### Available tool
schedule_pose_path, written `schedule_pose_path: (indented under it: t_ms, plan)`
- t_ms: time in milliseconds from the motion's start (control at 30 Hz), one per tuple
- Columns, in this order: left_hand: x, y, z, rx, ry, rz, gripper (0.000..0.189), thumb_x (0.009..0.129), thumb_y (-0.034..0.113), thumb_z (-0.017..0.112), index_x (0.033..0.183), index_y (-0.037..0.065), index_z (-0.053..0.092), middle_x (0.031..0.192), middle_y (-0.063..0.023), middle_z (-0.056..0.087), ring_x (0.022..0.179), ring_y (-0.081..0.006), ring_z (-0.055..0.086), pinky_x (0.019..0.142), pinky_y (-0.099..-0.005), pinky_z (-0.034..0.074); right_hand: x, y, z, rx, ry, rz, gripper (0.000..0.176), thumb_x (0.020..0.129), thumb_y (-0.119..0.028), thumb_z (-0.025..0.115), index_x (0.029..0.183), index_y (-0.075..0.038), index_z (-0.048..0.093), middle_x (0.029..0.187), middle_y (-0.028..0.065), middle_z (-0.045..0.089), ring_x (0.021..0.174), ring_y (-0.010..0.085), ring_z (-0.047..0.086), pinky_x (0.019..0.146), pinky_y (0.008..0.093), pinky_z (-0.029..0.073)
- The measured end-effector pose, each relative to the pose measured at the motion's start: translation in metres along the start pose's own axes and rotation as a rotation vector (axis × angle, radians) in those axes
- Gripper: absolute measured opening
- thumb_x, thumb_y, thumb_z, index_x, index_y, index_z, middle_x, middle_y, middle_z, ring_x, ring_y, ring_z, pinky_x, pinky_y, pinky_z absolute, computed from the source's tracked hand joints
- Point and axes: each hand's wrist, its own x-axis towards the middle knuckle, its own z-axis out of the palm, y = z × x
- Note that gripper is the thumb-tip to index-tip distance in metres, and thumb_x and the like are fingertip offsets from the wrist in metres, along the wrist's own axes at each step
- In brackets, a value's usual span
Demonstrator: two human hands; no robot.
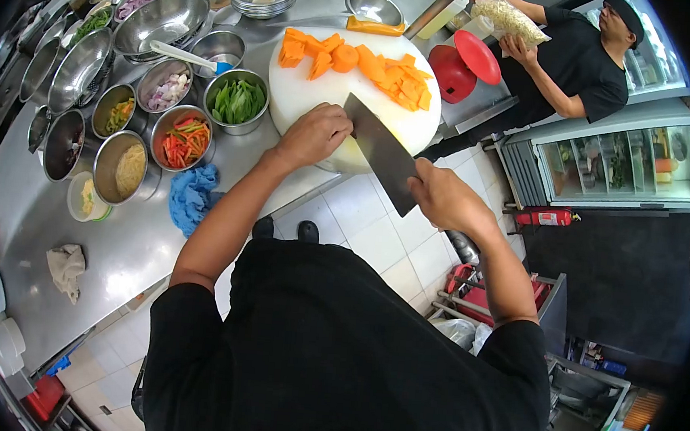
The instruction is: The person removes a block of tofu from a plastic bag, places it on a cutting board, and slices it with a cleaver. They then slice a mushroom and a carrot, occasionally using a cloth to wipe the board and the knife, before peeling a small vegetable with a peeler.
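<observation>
My right hand (pixel 450 198) is wrapped round the handle of a broad cleaver (pixel 380 155). The blade slants over the near edge of a round white cutting board (pixel 302 86), its far end beside my left hand (pixel 316 135). The left fingers are curled down on the board against the blade; whatever they press on is hidden. Cut orange carrot pieces (pixel 345 58) lie across the board's far half, with thin flat slices (pixel 408 81) heaped at the right. A long orange piece (pixel 375 27) lies at the board's far edge.
Left of the board stand metal bowls of green leaves (pixel 239 102), red pepper strips (pixel 182 143) and shallots (pixel 165 88). A blue cloth (pixel 192 198) lies near my left forearm. Beyond a red lidded container (pixel 453 72), another person (pixel 568 59) holds a bag (pixel 510 19).
</observation>
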Motion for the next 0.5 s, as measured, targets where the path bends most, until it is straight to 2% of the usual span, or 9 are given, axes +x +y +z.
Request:
schedule_pose_path:
  t_ms: [67, 100, 167, 200, 267, 367, 500]
  plan:
    - [-0.001, 0.002, -0.002, -0.068, -0.039, -0.13, 0.011, 0.083, 0.008, 0.067, 0.088, 0.0, 0.061, 0.092, -0.0125, 0.059, 0.09, -0.0291, 0.059, 0.082, -0.0371, 0.048, -0.006, -0.004, -0.01, 0.049, -0.025, 0.106, 0.027, 0.098, -0.02, 0.046, 0.096, 0.007, 0.048, 0.081, 0.0322, 0.062, 0.082, 0.0486, 0.063, 0.076, 0.0547, 0.047]
    - [-0.002, 0.005, -0.003, -0.063, -0.041, -0.135, 0.011, 0.083, 0.008, 0.067, 0.088, 0.0, 0.061, 0.092, -0.0125, 0.059, 0.09, -0.0291, 0.059, 0.082, -0.0371, 0.048, -0.009, -0.003, -0.01, 0.047, 0.014, 0.094, 0.026, 0.098, -0.019, 0.046, 0.097, 0.007, 0.048, 0.082, 0.0327, 0.062, 0.083, 0.0487, 0.062, 0.076, 0.0548, 0.047]
    - [-0.002, 0.011, -0.007, -0.306, -0.029, -0.345, 0.018, 0.083, 0.012, 0.071, 0.09, 0.003, 0.057, 0.098, -0.0127, 0.056, 0.094, -0.0294, 0.058, 0.084, -0.0364, 0.048, -0.01, 0.0, -0.01, 0.045, 0.038, 0.08, 0.026, 0.098, -0.019, 0.046, 0.097, 0.007, 0.048, 0.082, 0.0329, 0.062, 0.084, 0.0489, 0.062, 0.076, 0.0547, 0.047]
    - [-0.004, 0.011, -0.009, -0.299, -0.03, -0.349, 0.018, 0.083, 0.012, 0.071, 0.09, 0.003, 0.057, 0.098, -0.0127, 0.056, 0.094, -0.0294, 0.058, 0.084, -0.0364, 0.048, -0.011, 0.001, -0.01, 0.037, 0.063, 0.072, 0.026, 0.097, -0.019, 0.047, 0.097, 0.007, 0.048, 0.082, 0.0332, 0.062, 0.084, 0.0492, 0.062, 0.076, 0.0545, 0.047]
    - [-0.007, 0.01, -0.013, -0.015, -0.008, -0.163, 0.024, 0.081, 0.015, 0.073, 0.097, 0.005, 0.058, 0.105, -0.0122, 0.054, 0.097, -0.0302, 0.058, 0.088, -0.0372, 0.047, -0.01, 0.003, -0.008, 0.041, 0.047, 0.09, 0.026, 0.097, -0.019, 0.047, 0.097, 0.007, 0.048, 0.082, 0.0332, 0.062, 0.085, 0.0491, 0.062, 0.076, 0.0545, 0.047]
    - [-0.015, 0.019, -0.031, 0.095, 0.01, -0.109, 0.022, 0.081, 0.016, 0.073, 0.096, 0.006, 0.061, 0.102, -0.0116, 0.057, 0.099, -0.0299, 0.056, 0.09, -0.0391, 0.045, -0.009, 0.011, -0.005, 0.044, 0.061, 0.027, 0.026, 0.097, -0.02, 0.047, 0.097, 0.006, 0.048, 0.08, 0.0325, 0.062, 0.083, 0.0486, 0.062, 0.075, 0.0541, 0.048]
    - [0.0, 0.022, -0.022, 0.019, 0.123, -0.106, 0.016, 0.082, 0.015, 0.071, 0.092, 0.006, 0.064, 0.1, -0.0109, 0.059, 0.101, -0.029, 0.055, 0.091, -0.0385, 0.045, -0.016, 0.004, -0.012, 0.097, -0.009, 0.083, 0.026, 0.097, -0.021, 0.048, 0.097, 0.005, 0.048, 0.079, 0.0317, 0.062, 0.082, 0.0483, 0.062, 0.074, 0.0535, 0.048]
